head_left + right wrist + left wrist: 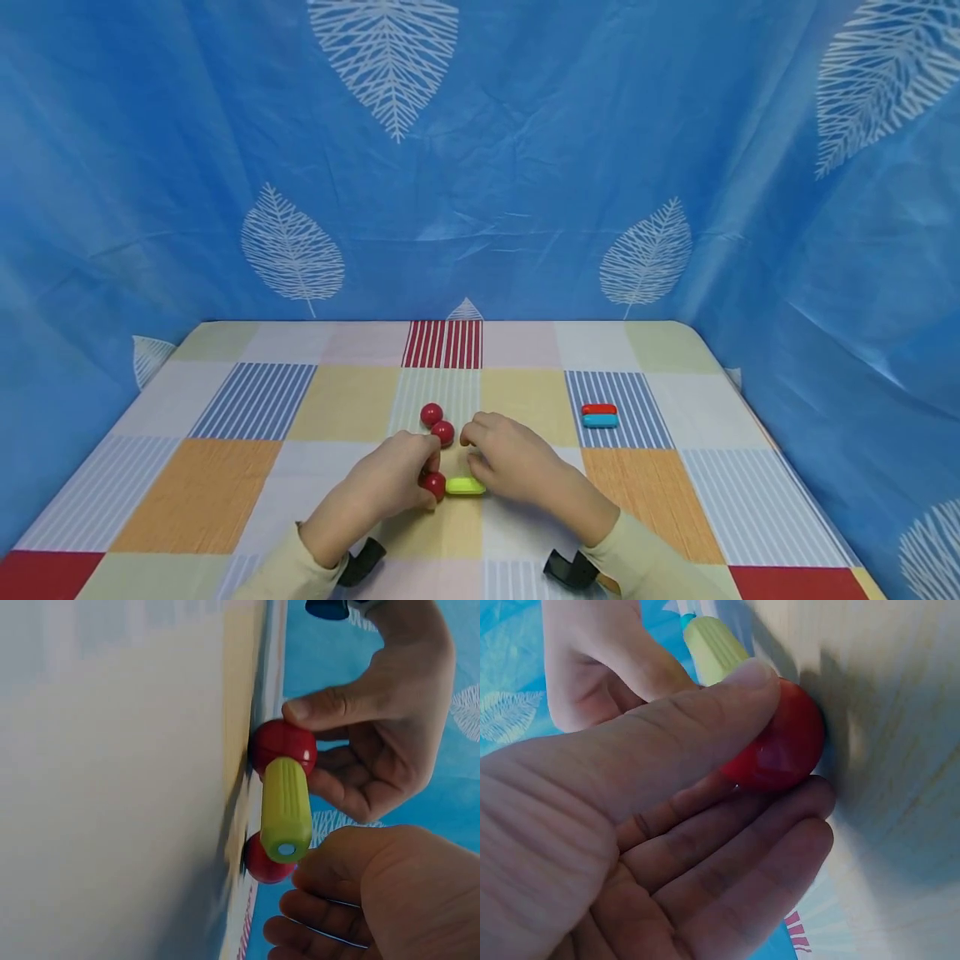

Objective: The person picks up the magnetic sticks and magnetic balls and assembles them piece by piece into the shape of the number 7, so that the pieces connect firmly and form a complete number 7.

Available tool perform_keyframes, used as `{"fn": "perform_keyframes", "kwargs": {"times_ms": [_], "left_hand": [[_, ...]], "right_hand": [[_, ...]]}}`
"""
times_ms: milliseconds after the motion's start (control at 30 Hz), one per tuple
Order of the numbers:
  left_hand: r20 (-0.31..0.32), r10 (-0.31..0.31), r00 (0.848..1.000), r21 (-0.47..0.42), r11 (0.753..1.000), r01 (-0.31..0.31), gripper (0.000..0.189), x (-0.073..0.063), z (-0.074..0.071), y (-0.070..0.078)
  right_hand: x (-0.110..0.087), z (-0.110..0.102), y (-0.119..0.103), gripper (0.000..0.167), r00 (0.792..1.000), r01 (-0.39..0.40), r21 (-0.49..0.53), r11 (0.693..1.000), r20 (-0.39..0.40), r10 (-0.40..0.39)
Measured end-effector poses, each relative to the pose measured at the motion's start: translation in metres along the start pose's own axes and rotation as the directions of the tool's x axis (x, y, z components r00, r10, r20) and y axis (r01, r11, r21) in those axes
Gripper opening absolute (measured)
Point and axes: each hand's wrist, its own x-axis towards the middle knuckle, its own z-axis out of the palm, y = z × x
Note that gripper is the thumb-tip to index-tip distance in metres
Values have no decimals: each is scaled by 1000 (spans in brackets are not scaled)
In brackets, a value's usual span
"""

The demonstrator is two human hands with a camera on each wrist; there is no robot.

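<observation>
My left hand (pixel 397 475) pinches a red ball (pixel 795 739) between thumb and fingers, low over the tabletop. One end of a yellow-green ribbed rod (pixel 466 486) meets this ball. Its other end, with a small silvery disc, points right, as the right wrist view shows. Just beyond that end is my right hand (pixel 517 458), fingers loosely bent and gripping nothing; its thumb tip is right beside the rod. Two more red balls, a nearer one (pixel 442 432) and a farther one (pixel 431 414), sit side by side past the fingertips.
A red rod (pixel 599 409) and a blue rod (pixel 601 422) lie together to the right on the patchwork tablecloth (pixel 330 400). Blue curtains (pixel 480 183) with white leaf prints enclose the table's back and sides. Black straps (pixel 363 562) circle both wrists.
</observation>
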Motion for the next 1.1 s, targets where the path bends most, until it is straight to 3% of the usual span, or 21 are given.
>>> {"fn": "perform_keyframes", "kwargs": {"times_ms": [333, 600, 833, 967, 1100], "left_hand": [[-3, -8, 1000, -3, 1000, 8, 39, 0, 0, -1], [-2, -15, 1000, -3, 1000, 15, 38, -1, 0, -1], [7, -19, 1000, -4, 1000, 19, 38, -1, -1, 0], [10, -21, 1000, 5, 1000, 20, 38, -1, 0, 1], [12, -26, 1000, 11, 1000, 26, 38, -1, 0, 2]], "right_hand": [[19, 3, 2, 43, 999, 25, -8, 1000, 35, -25], [25, 11, 2, 17, 1000, -17, 6, 1000, 13, 16], [23, 11, 1, 23, 999, -52, 34, 998, 14, 51], [19, 10, 1, 35, 999, -42, 18, 999, 29, 41], [14, 10, 3, 25, 999, -43, 32, 999, 34, 42]]}}
